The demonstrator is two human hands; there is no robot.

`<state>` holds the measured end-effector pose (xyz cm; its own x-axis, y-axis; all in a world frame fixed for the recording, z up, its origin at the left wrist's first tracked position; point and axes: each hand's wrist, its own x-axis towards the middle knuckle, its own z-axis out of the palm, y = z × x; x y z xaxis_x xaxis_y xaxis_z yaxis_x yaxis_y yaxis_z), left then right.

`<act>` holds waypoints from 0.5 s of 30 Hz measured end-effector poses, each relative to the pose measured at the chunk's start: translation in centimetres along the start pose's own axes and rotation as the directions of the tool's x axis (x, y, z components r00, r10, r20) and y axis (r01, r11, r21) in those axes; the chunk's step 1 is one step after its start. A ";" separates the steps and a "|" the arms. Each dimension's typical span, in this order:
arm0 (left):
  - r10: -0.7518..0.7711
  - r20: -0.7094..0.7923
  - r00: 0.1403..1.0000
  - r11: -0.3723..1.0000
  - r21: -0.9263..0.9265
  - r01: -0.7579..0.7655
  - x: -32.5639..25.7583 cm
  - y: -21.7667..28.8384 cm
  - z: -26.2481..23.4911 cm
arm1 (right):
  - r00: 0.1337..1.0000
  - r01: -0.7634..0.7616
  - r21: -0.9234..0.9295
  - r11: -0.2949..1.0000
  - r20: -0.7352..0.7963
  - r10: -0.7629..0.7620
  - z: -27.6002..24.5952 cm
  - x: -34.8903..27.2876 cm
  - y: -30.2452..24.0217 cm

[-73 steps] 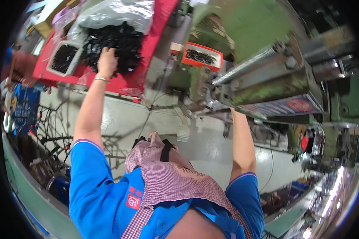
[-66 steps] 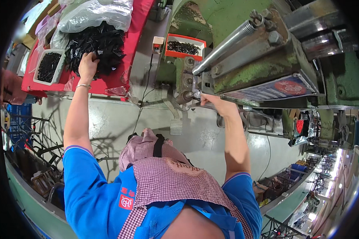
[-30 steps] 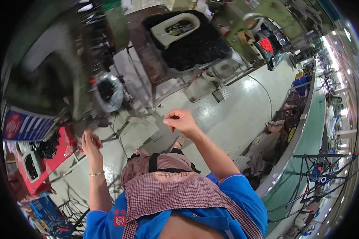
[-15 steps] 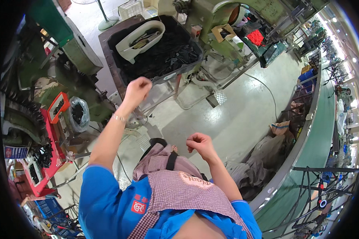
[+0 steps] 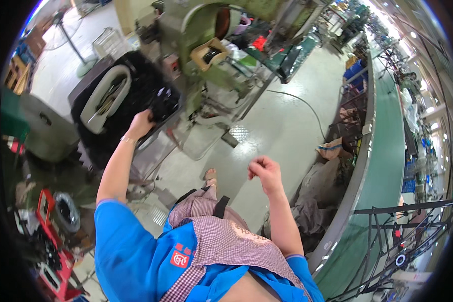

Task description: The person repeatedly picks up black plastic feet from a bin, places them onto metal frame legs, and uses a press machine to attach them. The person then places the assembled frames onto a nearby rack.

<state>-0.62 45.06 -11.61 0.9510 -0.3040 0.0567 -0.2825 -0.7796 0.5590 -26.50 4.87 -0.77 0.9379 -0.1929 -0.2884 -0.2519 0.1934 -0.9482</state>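
Note:
My left hand (image 5: 141, 125) reaches to the near edge of a black bin (image 5: 162, 126), its fingers curled and partly hidden. Whether they touch the rim or the contents, I cannot tell. Dark, shiny pieces (image 5: 162, 100) fill the bin. On top of them lies a pale scoop-shaped container (image 5: 91, 113) with several slim metallic pieces (image 5: 109, 102) inside. Out in front of my body, over the floor, my right hand (image 5: 267, 172) is held in a loose fist, and nothing shows in it.
Green machinery (image 5: 194, 30) stands beyond the bin, with an open cardboard box (image 5: 206, 54) beside it. A green conveyor belt (image 5: 375, 166) runs along the right, grey cloth (image 5: 312, 189) heaped next to it. Red trays (image 5: 45, 206) stand at left. A cable (image 5: 309, 108) crosses the floor.
My body has moved forward and turned right, so the bin sits further left in view. My left hand has gone from in front of the bin to its near edge. My right hand stays curled.

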 end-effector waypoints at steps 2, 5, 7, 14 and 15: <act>-0.102 0.081 0.991 0.992 -0.059 0.107 -0.4 1.1 -0.5 | 0.996 0.082 -0.012 0.997 -0.042 -0.083 -1.6 5.3 -3.3; -0.239 0.067 0.969 0.961 -0.128 0.246 -0.4 2.5 -1.3 | 0.970 0.207 0.016 0.978 -0.130 -0.204 -2.1 13.2 -7.9; -0.370 0.057 0.927 0.895 -0.246 0.372 0.2 2.7 -1.5 | 0.959 0.266 0.058 0.962 -0.115 -0.258 -1.9 17.7 -10.2; -0.347 0.021 0.938 0.783 -0.544 0.302 3.9 12.3 -2.1 | 0.955 0.293 0.112 0.949 -0.072 -0.287 -1.0 26.5 -11.6; -0.328 0.047 0.944 0.763 -0.576 0.294 4.4 13.6 -1.6 | 0.960 0.278 0.102 0.955 -0.045 -0.275 -1.2 27.2 -11.5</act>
<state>-0.04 33.98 -2.49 0.9841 -0.0566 -0.1685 0.1363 -0.3682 0.9197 1.59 -3.71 2.14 0.9592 -0.2820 -0.0226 0.0446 0.2296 -0.9723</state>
